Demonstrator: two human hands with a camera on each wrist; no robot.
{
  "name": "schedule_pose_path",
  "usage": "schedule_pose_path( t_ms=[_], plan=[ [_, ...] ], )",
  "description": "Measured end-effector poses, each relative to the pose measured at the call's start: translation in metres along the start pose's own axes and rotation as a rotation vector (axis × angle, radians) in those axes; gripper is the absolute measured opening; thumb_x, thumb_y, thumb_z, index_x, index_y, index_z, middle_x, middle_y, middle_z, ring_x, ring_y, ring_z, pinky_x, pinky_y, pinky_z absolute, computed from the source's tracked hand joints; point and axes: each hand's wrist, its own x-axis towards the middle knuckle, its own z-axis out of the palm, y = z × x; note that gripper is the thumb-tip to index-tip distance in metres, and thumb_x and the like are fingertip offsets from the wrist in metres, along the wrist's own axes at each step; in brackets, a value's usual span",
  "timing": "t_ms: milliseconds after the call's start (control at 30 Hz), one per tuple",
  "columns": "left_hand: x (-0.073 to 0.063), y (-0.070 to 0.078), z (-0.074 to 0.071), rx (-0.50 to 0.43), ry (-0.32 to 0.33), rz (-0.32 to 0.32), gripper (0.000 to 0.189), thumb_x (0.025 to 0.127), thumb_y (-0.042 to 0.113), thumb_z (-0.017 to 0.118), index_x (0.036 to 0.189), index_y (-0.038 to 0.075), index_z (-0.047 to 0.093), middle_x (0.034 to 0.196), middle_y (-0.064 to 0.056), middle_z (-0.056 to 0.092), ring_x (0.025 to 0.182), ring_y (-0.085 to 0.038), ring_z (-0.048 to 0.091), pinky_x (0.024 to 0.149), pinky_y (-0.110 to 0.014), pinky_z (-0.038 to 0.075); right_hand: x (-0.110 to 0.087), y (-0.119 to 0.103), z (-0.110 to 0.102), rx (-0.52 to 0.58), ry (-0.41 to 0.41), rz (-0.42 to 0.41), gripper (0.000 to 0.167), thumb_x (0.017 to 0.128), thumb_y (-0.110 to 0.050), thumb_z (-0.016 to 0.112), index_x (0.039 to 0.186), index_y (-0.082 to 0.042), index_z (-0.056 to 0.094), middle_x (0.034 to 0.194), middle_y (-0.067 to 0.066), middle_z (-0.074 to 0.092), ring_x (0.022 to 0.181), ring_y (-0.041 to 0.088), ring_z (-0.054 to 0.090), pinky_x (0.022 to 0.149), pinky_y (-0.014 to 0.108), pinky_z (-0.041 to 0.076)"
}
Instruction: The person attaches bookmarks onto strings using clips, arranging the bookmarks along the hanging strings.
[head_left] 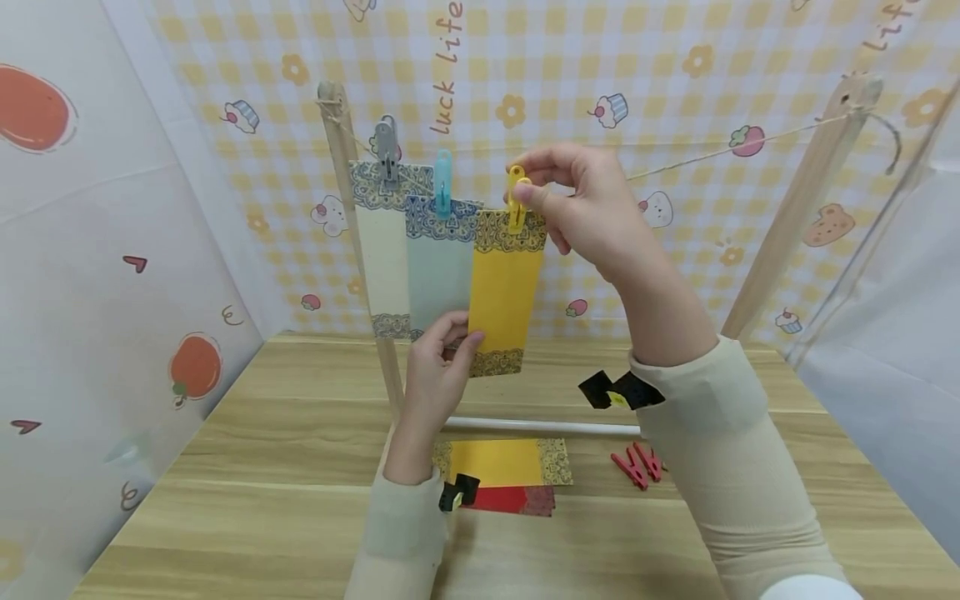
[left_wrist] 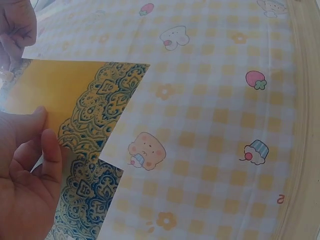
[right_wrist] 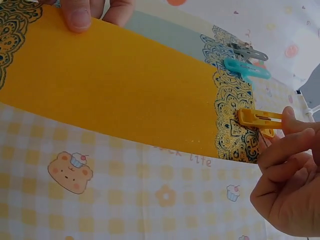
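Note:
A yellow card point(head_left: 504, 292) with patterned ends hangs at the string, a yellow clothespin point(right_wrist: 255, 119) on its top edge. My right hand point(head_left: 592, 204) pinches that clothespin between thumb and fingers. Lower down, my left hand point(head_left: 438, 367) pinches the card's left edge near its bottom; in the left wrist view the thumb point(left_wrist: 30, 122) lies on the yellow face. Beside it hang a pale blue-green card point(head_left: 438, 267) under a light blue clothespin point(head_left: 443, 185) and a cream card point(head_left: 384, 258) under a grey clothespin point(head_left: 387, 150). The yellow card partly overlaps the blue-green one.
The string point(head_left: 720, 157) runs between a left wooden post point(head_left: 337, 125) and a right wooden post point(head_left: 802, 208). On the table point(head_left: 262, 467) lie another yellow card point(head_left: 495, 462), red cards point(head_left: 510, 500) and red clothespins point(head_left: 637, 467). A white rod point(head_left: 540, 426) crosses behind them.

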Motion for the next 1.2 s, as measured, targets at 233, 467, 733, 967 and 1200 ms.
schedule_pose_path(
  t_ms=[233, 467, 733, 967, 1200],
  plan=[
    [-0.001, -0.004, 0.0, 0.005, -0.013, -0.047, 0.019, 0.095, 0.008, 0.066, 0.11, -0.003, 0.066, 0.094, -0.019, 0.075, 0.081, -0.029, 0.07, 0.067, -0.019, 0.054, -0.006, 0.001, 0.001, -0.008, -0.01, 0.035, 0.033, 0.096, -0.013, 0.066, 0.128, -0.008, 0.065, 0.119, 0.013, 0.067, 0.039, 0.014, 0.045, 0.045, 0.026, 0.044],
    [-0.003, -0.004, -0.002, 0.033, -0.019, -0.101, 0.019, 0.095, 0.013, 0.066, 0.108, -0.001, 0.067, 0.097, -0.018, 0.074, 0.089, -0.03, 0.072, 0.071, -0.024, 0.058, -0.009, 0.002, -0.003, 0.014, 0.001, 0.033, 0.035, 0.095, -0.015, 0.067, 0.13, -0.009, 0.064, 0.115, 0.012, 0.067, 0.043, 0.016, 0.056, 0.051, 0.026, 0.045],
    [-0.006, -0.002, -0.007, 0.096, -0.015, -0.108, 0.018, 0.096, 0.014, 0.065, 0.108, 0.0, 0.068, 0.101, -0.016, 0.074, 0.094, -0.029, 0.073, 0.071, -0.026, 0.059, -0.012, 0.005, -0.008, 0.067, 0.002, 0.02, 0.035, 0.095, -0.013, 0.067, 0.13, -0.009, 0.064, 0.113, 0.013, 0.069, 0.046, 0.019, 0.059, 0.056, 0.027, 0.051],
    [-0.008, -0.002, -0.013, 0.094, -0.023, -0.118, 0.016, 0.097, 0.013, 0.064, 0.106, 0.001, 0.069, 0.101, -0.014, 0.075, 0.093, -0.027, 0.073, 0.07, -0.022, 0.057, -0.018, 0.004, -0.013, 0.107, 0.005, 0.013, 0.035, 0.095, -0.01, 0.066, 0.129, -0.006, 0.063, 0.116, 0.014, 0.071, 0.052, 0.018, 0.064, 0.058, 0.029, 0.054],
    [-0.011, 0.001, -0.019, 0.112, -0.055, -0.134, 0.017, 0.097, 0.017, 0.063, 0.108, 0.005, 0.069, 0.103, -0.01, 0.076, 0.096, -0.024, 0.072, 0.071, -0.02, 0.056, -0.025, 0.004, -0.024, 0.188, 0.04, -0.042, 0.028, 0.094, -0.008, 0.066, 0.123, -0.006, 0.066, 0.109, 0.005, 0.075, 0.051, 0.017, 0.064, 0.058, 0.025, 0.053]
  ],
)
